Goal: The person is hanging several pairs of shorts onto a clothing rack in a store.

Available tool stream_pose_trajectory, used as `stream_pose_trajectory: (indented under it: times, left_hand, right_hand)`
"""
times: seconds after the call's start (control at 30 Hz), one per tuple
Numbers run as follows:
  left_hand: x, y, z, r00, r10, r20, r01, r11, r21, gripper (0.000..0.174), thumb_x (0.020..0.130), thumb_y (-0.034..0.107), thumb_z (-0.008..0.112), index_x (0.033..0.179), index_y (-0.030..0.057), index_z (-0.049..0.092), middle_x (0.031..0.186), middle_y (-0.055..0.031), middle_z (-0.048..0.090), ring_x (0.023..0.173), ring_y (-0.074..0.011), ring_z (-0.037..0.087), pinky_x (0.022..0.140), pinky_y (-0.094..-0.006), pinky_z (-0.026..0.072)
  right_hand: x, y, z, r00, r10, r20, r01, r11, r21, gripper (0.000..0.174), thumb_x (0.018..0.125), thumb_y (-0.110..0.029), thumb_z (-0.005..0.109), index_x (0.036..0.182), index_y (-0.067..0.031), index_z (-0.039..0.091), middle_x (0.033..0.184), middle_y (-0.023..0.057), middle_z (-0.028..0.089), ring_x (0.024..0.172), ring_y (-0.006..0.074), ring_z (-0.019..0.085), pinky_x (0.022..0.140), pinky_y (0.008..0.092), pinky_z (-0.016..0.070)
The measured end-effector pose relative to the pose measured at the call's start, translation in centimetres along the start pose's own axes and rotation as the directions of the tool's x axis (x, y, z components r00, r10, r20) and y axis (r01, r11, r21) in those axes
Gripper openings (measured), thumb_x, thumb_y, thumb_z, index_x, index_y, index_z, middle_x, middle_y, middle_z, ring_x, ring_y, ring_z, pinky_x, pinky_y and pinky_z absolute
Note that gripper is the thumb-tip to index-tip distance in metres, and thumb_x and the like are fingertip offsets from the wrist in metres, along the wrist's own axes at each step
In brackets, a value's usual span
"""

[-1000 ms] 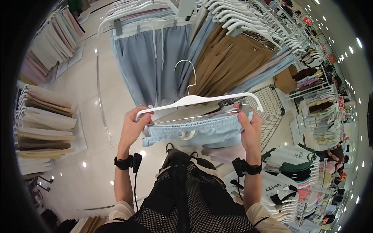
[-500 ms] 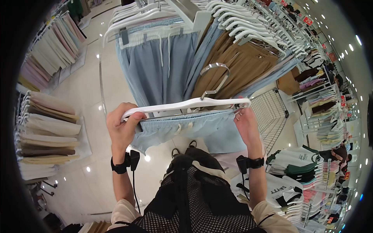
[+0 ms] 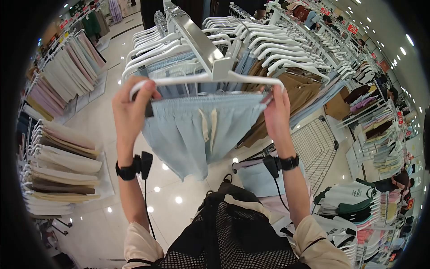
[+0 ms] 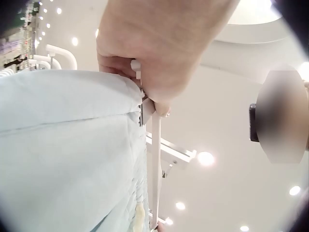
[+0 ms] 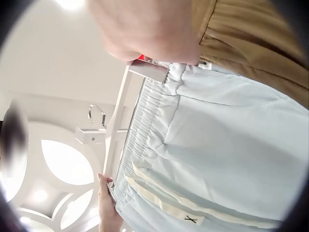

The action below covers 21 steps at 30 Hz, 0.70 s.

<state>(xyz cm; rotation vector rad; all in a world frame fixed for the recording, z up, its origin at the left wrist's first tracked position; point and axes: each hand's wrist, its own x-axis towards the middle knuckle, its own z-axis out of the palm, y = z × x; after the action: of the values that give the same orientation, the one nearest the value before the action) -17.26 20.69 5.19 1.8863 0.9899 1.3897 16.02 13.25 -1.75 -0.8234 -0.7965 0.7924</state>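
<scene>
Light blue drawstring pants (image 3: 183,130) hang by metal clips from a white hanger (image 3: 179,80), held up in front of the rack's end. My left hand (image 3: 127,112) grips the hanger's left end, thumb over the top. At the opposite end my right hand (image 3: 277,114) pinches the hanger beside its clip. The left wrist view has my left hand (image 4: 159,43) at the clip with the pants (image 4: 67,154) below. In the right wrist view, my right hand (image 5: 149,29) is at the other clip (image 5: 148,71), and the hanger's hook (image 5: 96,115) is near the rack arm (image 5: 91,135).
A metal rack arm (image 3: 197,38) points toward me between rows of white hangers. Brown pants (image 3: 291,92) hang to its right. A wire cart (image 3: 316,148) stands at the right, more clothing racks line both sides, and light blue fabric (image 3: 257,179) lies low near the cart.
Both hands have raised the hanger and pants up and forward to the rack arm. The pants now hang down more fully, and the view has shifted to show more of the rack.
</scene>
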Motion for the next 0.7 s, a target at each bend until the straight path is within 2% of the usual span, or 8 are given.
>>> stream_pose_trajectory:
  times: [0.1, 0.23, 0.27, 0.43, 0.47, 0.57, 0.6, 0.7]
  left_hand:
    - [3.5, -3.4, 0.1, 0.993, 0.090, -0.079, -0.097, 0.992, -0.087, 0.021, 0.103, 0.020, 0.060, 0.097, 0.0012, 0.067, 0.078, 0.0022, 0.067, 0.065, -0.0015, 0.045, 0.058, -0.0190, 0.0335]
    - [5.1, -5.4, -1.5, 0.982, 0.032, -0.188, -0.003, 0.989, 0.150, 0.023, 0.102, 0.026, 0.065, 0.099, 0.0038, 0.070, 0.072, 0.0067, 0.060, 0.064, 0.0002, 0.041, 0.056, -0.0186, 0.0301]
    - [5.4, -6.1, -1.7, 0.980, -0.043, -0.194, 0.075, 0.984, 0.161, 0.022, 0.100, 0.027, 0.068, 0.100, 0.0045, 0.071, 0.080, 0.0021, 0.063, 0.072, -0.0040, 0.049, 0.063, -0.0208, 0.0361]
    - [5.7, -9.0, -1.8, 0.940, 0.218, -0.263, -0.052, 0.852, 0.521, 0.024, 0.099, 0.026, 0.069, 0.106, 0.0034, 0.070, 0.113, -0.0104, 0.062, 0.096, -0.0181, 0.060, 0.085, -0.0327, 0.0468]
    - [5.7, -9.6, -1.7, 0.928, 0.285, -0.239, -0.080, 0.781, 0.619, 0.025, 0.098, 0.025, 0.069, 0.109, 0.0030, 0.069, 0.120, -0.0130, 0.060, 0.099, -0.0213, 0.061, 0.090, -0.0357, 0.0488]
    - [6.3, -10.8, -0.3, 0.924, 0.147, -0.352, -0.010, 0.931, 0.364, 0.038, 0.099, 0.023, 0.066, 0.130, 0.0012, 0.059, 0.132, -0.0205, 0.057, 0.125, -0.0313, 0.053, 0.107, -0.0404, 0.0399]
    - [6.3, -11.5, 0.1, 0.931, 0.155, -0.330, -0.025, 0.931, 0.364, 0.045, 0.099, 0.022, 0.065, 0.136, -0.0004, 0.053, 0.137, -0.0220, 0.053, 0.129, -0.0330, 0.050, 0.110, -0.0407, 0.0378]
    - [5.2, -13.7, 1.5, 0.940, 0.148, -0.307, -0.024, 0.927, 0.374, 0.063, 0.101, 0.022, 0.062, 0.151, -0.0031, 0.033, 0.149, -0.0256, 0.043, 0.138, -0.0361, 0.044, 0.114, -0.0415, 0.0342]
  right_hand:
    - [5.0, 1.8, 2.2, 1.000, 0.017, 0.012, -0.017, 1.000, -0.002, 0.026, 0.107, -0.028, 0.055, 0.118, -0.0047, 0.057, 0.087, 0.0019, 0.060, 0.076, 0.0088, 0.050, 0.075, 0.0251, 0.0417]
    - [9.8, 4.4, 5.0, 0.996, 0.040, 0.086, -0.036, 0.998, -0.044, 0.029, 0.103, -0.029, 0.063, 0.116, -0.0046, 0.055, 0.091, -0.0001, 0.063, 0.079, 0.0063, 0.053, 0.070, 0.0246, 0.0414]
    - [10.4, 5.0, 5.8, 0.994, 0.048, 0.095, -0.040, 0.995, -0.086, 0.033, 0.102, -0.031, 0.063, 0.119, -0.0037, 0.053, 0.096, 0.0021, 0.062, 0.082, 0.0075, 0.054, 0.073, 0.0251, 0.0427]
    - [13.2, 9.6, 8.0, 0.994, -0.047, 0.101, 0.084, 0.911, -0.403, 0.073, 0.094, -0.044, 0.072, 0.135, 0.0046, 0.035, 0.103, 0.0097, 0.062, 0.089, 0.0145, 0.059, 0.083, 0.0279, 0.0483]
    - [14.1, 10.1, 7.4, 0.985, 0.027, 0.169, 0.053, 0.890, -0.452, 0.098, 0.092, -0.050, 0.072, 0.146, 0.0113, 0.018, 0.119, 0.0241, 0.060, 0.104, 0.0285, 0.063, 0.095, 0.0348, 0.0483]
    - [15.5, 13.4, 5.9, 0.989, 0.022, 0.149, 0.092, 0.694, -0.714, 0.108, 0.093, -0.051, 0.069, 0.151, 0.0141, 0.005, 0.133, 0.0359, 0.053, 0.122, 0.0408, 0.059, 0.103, 0.0394, 0.0447]
    - [14.5, 11.4, 6.5, 0.979, 0.154, 0.136, -0.024, 0.742, -0.670, 0.115, 0.092, -0.048, 0.070, 0.152, 0.0159, -0.006, 0.142, 0.0422, 0.043, 0.135, 0.0462, 0.048, 0.111, 0.0408, 0.0386]
    - [12.0, 12.6, 4.4, 0.970, 0.002, 0.244, 0.146, 0.796, -0.587, 0.115, 0.091, -0.044, 0.072, 0.151, 0.0171, -0.005, 0.144, 0.0421, 0.042, 0.135, 0.0459, 0.048, 0.112, 0.0396, 0.0379]
